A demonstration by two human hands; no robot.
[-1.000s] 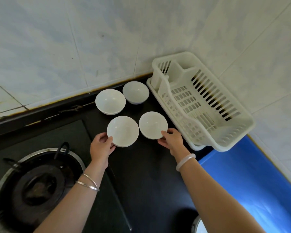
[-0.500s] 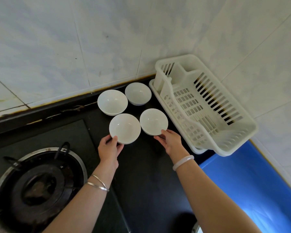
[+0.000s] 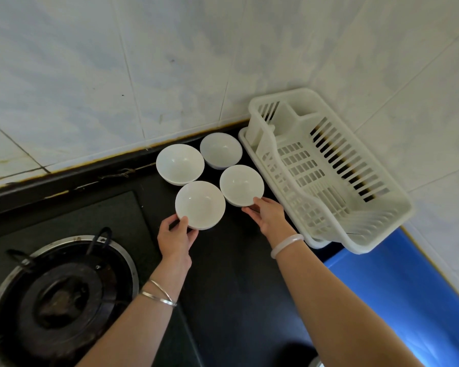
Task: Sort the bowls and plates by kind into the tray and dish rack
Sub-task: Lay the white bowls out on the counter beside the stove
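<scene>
Several white bowls stand close together on the black counter by the wall. My left hand (image 3: 176,235) grips the near left bowl (image 3: 199,203) at its near rim, thumb over the edge. My right hand (image 3: 268,214) holds the near right bowl (image 3: 241,184) at its near rim with the fingertips. Behind them sit the far left bowl (image 3: 180,163) and the far right bowl (image 3: 220,149). An empty white dish rack (image 3: 329,165) stands on its tray (image 3: 243,140) to the right of the bowls.
A gas burner (image 3: 59,295) with a black pan support lies at the near left. A blue surface (image 3: 408,300) lies at the near right, below the rack. Tiled walls meet in the corner behind the rack. A round rim (image 3: 316,362) shows at the bottom edge.
Both near bowls have shifted a little away from me, closer to the two bowls by the wall, with my hands following at their near rims.
</scene>
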